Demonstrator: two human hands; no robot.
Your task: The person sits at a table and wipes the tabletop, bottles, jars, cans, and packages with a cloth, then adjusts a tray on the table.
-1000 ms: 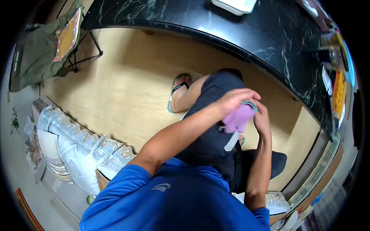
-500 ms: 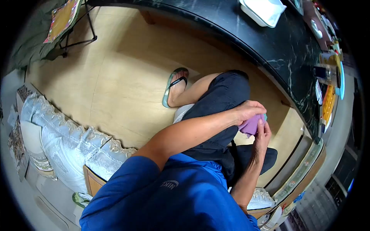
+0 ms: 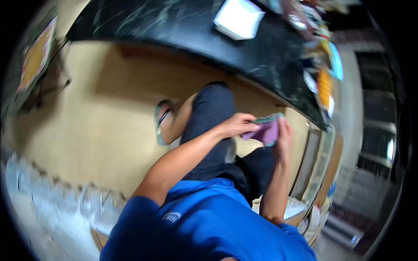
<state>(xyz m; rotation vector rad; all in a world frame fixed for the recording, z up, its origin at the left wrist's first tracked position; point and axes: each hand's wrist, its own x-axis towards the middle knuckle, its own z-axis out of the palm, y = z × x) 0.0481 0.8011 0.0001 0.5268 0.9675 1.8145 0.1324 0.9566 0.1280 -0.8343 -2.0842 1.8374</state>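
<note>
Held at its green edge [image 3: 268,118] by left hand [image 3: 238,125] and right hand [image 3: 284,134], the purple cloth [image 3: 266,132] hangs right of the dark trouser leg [image 3: 209,113], near side of the black table [image 3: 174,26] — if either pinch slackens, that corner could slip.

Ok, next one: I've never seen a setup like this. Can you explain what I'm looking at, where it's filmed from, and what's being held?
There is no machine here, just a person using bare hands. The camera is worn on the head, looking forward and down, so the blue shirt fills the bottom. The left hand and right hand hold a purple cloth with a green edge between them. On the dark table sits a white tray; items crowd its right end, too blurred to name.
</note>
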